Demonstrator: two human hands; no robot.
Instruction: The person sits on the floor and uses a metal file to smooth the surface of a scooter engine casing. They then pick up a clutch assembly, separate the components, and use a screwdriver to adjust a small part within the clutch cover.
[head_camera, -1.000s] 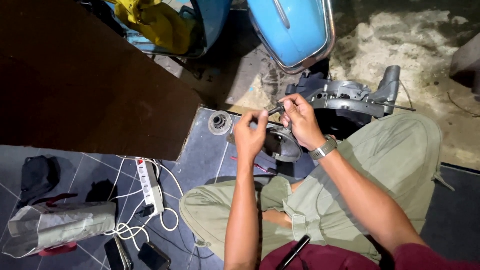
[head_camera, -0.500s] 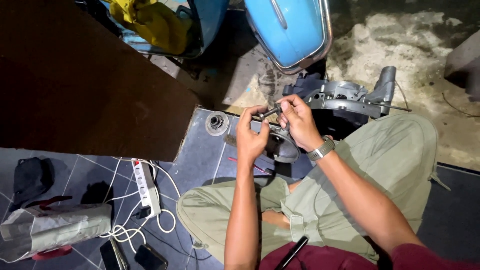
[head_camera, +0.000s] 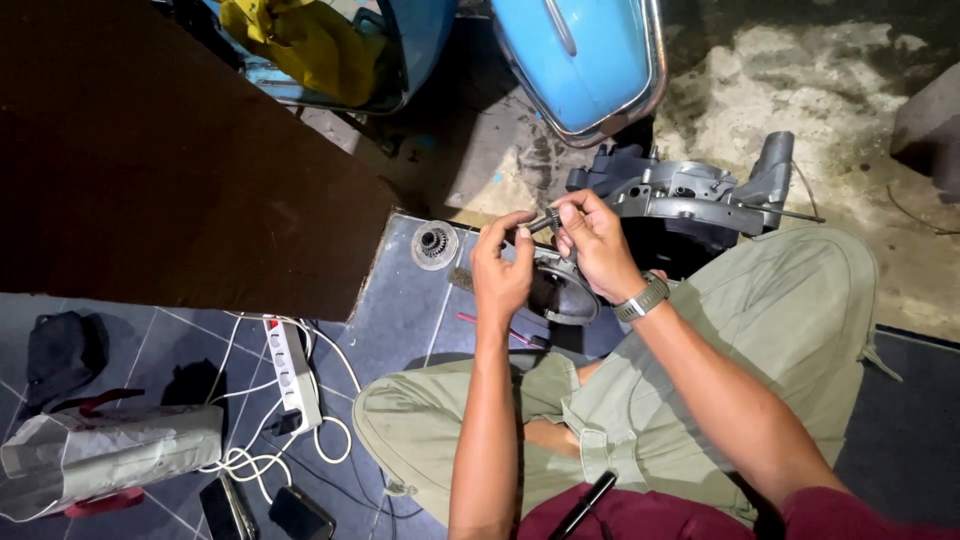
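Note:
My left hand (head_camera: 502, 268) and my right hand (head_camera: 594, 242) meet over my knees, and their fingertips pinch a small dark metal part (head_camera: 545, 221) between them. Just under the hands a round dark metal disc (head_camera: 562, 291) rests at my knee. Behind my right hand sits a grey engine casing (head_camera: 690, 195) on the ground. A grey watch (head_camera: 643, 299) is on my right wrist. I sit cross-legged in olive trousers.
A small toothed gear piece (head_camera: 435, 243) lies on the tiled floor left of my hands. A white power strip (head_camera: 291, 364) with coiled cable, two phones (head_camera: 262, 510), a plastic-wrapped bundle (head_camera: 100, 459), a brown board (head_camera: 170, 150) and a blue scooter body (head_camera: 585, 60) surround me.
Both hands stay together on the small part, with the fingers shifting slightly around it. The view has drifted a little.

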